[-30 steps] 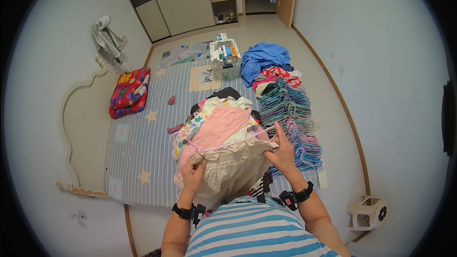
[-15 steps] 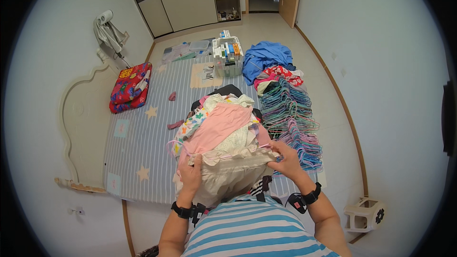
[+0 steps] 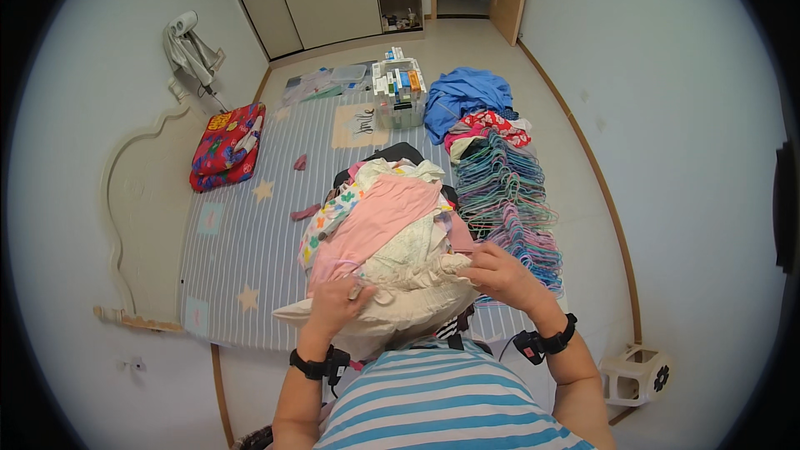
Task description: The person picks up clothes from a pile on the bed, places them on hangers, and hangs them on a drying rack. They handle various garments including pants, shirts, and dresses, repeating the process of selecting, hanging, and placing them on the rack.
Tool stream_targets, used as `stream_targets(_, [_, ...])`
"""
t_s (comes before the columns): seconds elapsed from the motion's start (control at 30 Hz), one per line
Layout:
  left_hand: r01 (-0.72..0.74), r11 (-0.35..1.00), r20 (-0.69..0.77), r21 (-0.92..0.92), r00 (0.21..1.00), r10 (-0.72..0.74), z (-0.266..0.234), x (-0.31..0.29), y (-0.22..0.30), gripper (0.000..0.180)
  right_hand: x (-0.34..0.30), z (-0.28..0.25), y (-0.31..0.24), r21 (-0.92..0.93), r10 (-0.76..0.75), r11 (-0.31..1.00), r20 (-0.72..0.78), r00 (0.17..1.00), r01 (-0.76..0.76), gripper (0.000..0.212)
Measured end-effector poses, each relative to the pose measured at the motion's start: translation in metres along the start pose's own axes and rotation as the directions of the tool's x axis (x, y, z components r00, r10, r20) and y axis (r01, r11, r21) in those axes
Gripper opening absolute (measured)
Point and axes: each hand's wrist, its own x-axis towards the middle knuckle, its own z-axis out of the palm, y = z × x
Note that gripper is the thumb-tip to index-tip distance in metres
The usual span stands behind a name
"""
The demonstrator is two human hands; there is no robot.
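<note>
A cream garment with a gathered, frilled edge is stretched between my hands, over the near side of a clothes heap. My left hand is closed on its left part, and my right hand pinches the right end of the frilled edge. A thin pink curved piece, looking like part of a hanger, shows just beyond my left hand. Most of it is hidden. Beyond the garment lies the heap, with a pink garment on top and a white one with coloured prints at its left.
Many plastic hangers lie in rows right of the heap. Behind them are a blue cloth and a red patterned one. A clear box of packages stands farther back. A folded red blanket sits by the headboard.
The pink curved piece, earlier sticking out left of my left hand, now lies inward over the pink garment. The garment's left side has flared outward. My right hand has turned, knuckles up.
</note>
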Motion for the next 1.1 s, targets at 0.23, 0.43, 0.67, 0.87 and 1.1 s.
stream_targets(0.23, [0.027,0.992,-0.103,-0.126,0.994,-0.04,0.019,0.002,0.009,0.035,0.034,0.02,-0.027,0.28,0.05,0.959,-0.036,0.998,-0.038,0.041])
stream_targets(0.43, [-0.008,0.958,-0.038,-0.288,0.999,-0.003,0.034,0.005,0.018,0.021,0.051,0.064,-0.039,0.243,0.174,0.948,0.147,0.974,-0.206,0.039])
stream_targets(0.67, [0.176,0.898,0.033,-0.403,0.983,-0.178,0.006,-0.005,-0.002,0.021,0.057,0.073,-0.03,0.4,0.385,0.794,0.249,0.888,-0.457,0.03])
stream_targets(0.87, [-0.011,0.955,-0.131,-0.296,0.991,-0.029,0.002,-0.025,-0.039,0.009,0.07,0.077,-0.026,0.387,0.277,0.864,0.17,0.946,-0.323,0.021])
stream_targets(1.1, [-0.029,0.999,-0.211,-0.039,0.977,0.02,-0.029,-0.03,-0.057,0.011,0.088,0.072,-0.034,0.455,0.307,0.813,0.196,0.932,-0.363,0.015])
